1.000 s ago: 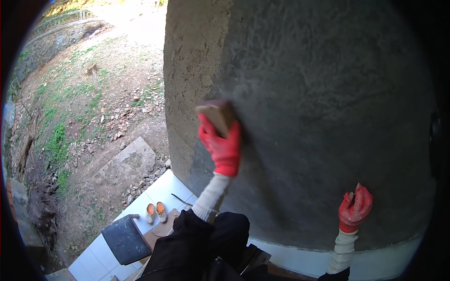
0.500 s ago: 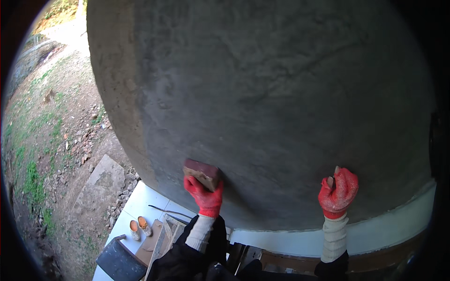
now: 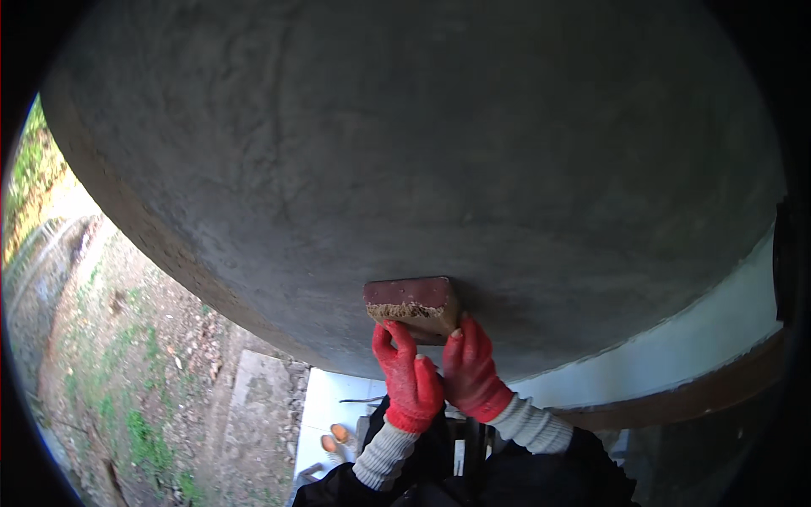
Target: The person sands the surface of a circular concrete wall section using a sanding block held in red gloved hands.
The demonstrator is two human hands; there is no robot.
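A dark red block (image 3: 410,294) with a crumbly tan lower edge, its exact kind unclear, lies against the grey plastered wall (image 3: 473,186). My left hand (image 3: 409,376), in a red coated glove with a white knit cuff, holds it from below with the fingertips at its lower edge; the thumb points up. At the block's lower right corner, my right hand (image 3: 473,367), gloved alike, closes its fingers on the side. Bare fingertips poke out of the right glove. The two hands almost meet under the block, whose underside is partly hidden by the fingers.
A white band (image 3: 650,363) runs along the wall's lower edge, above a brown strip (image 3: 676,410). Down at the left are white tiles (image 3: 325,401) with a pair of orange-lined shoes (image 3: 334,439). Beyond lie a concrete slab (image 3: 258,393) and stony, grassy ground (image 3: 160,372).
My right hand has come left from apart on the wall to the block. The block has been turned level in my left hand. The whole view has tilted and shifted.
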